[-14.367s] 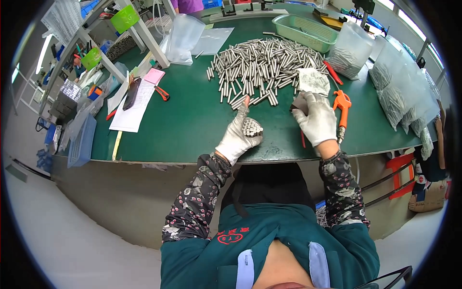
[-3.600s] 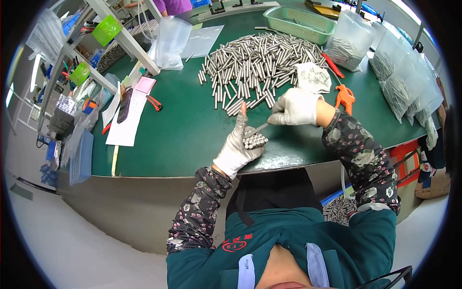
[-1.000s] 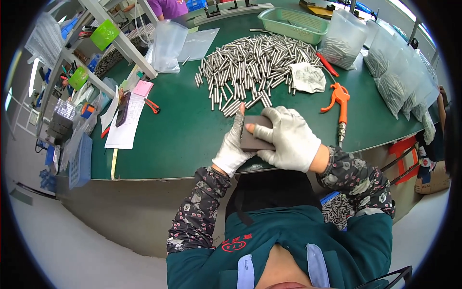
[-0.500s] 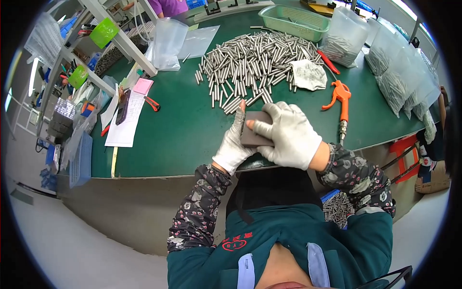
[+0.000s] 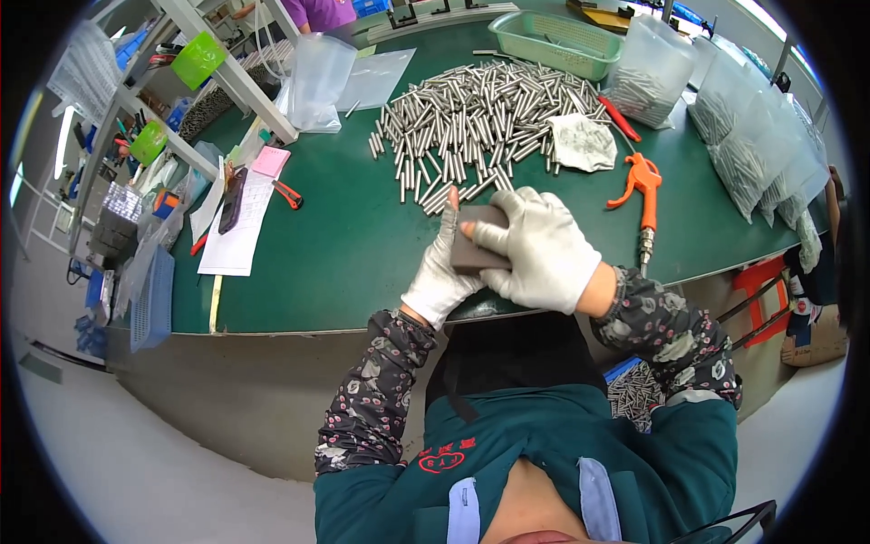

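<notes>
Both my hands wear white gloves with bare fingertips and meet over the near edge of the green table. Between them is a flat grey-brown block (image 5: 478,257), which looks like a sanding sponge. My right hand (image 5: 544,252) is closed on it from the right, thumb across its top. My left hand (image 5: 439,272) grips its left side, thumb pointing up along the edge; its other fingers are hidden beneath. Whether anything else lies between hand and block does not show. Just beyond my hands spreads a large heap of short metal pins (image 5: 480,118).
A white cloth (image 5: 583,142), a red-handled tool (image 5: 620,119) and an orange air blow gun (image 5: 643,186) lie right of the heap. Behind stand a green basket (image 5: 555,47) and pin-filled plastic bags (image 5: 739,136). Papers (image 5: 237,231), a phone (image 5: 232,201) and a red cutter (image 5: 288,195) lie left.
My right hand has shifted slightly left and away from me with the block. My left hand has stayed almost in place, and the heap looks the same.
</notes>
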`<action>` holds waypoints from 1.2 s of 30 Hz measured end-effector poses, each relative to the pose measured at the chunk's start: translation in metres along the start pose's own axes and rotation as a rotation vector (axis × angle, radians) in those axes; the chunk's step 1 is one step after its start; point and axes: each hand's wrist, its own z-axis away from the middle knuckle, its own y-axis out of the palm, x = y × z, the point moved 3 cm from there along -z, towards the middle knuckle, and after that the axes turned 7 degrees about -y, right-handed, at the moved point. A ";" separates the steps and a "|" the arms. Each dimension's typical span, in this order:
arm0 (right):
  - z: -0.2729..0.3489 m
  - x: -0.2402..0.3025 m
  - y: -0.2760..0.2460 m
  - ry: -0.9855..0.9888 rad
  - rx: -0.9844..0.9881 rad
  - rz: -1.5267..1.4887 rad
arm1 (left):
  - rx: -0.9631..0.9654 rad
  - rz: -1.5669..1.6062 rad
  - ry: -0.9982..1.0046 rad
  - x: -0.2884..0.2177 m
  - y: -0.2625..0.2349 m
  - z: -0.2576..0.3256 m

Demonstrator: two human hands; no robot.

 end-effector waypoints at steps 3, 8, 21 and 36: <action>-0.006 -0.037 -0.007 0.333 -0.136 0.134 | -0.075 -0.388 0.028 -0.008 0.005 0.012; -0.004 -0.006 0.005 0.016 -0.037 0.040 | -0.087 -0.662 0.334 -0.015 0.004 0.012; -0.004 -0.010 -0.006 0.016 -0.076 0.048 | -0.086 -0.700 0.349 -0.011 0.006 0.011; -0.025 -0.031 -0.004 0.068 -0.091 0.066 | -0.080 -0.513 0.132 -0.013 0.006 0.009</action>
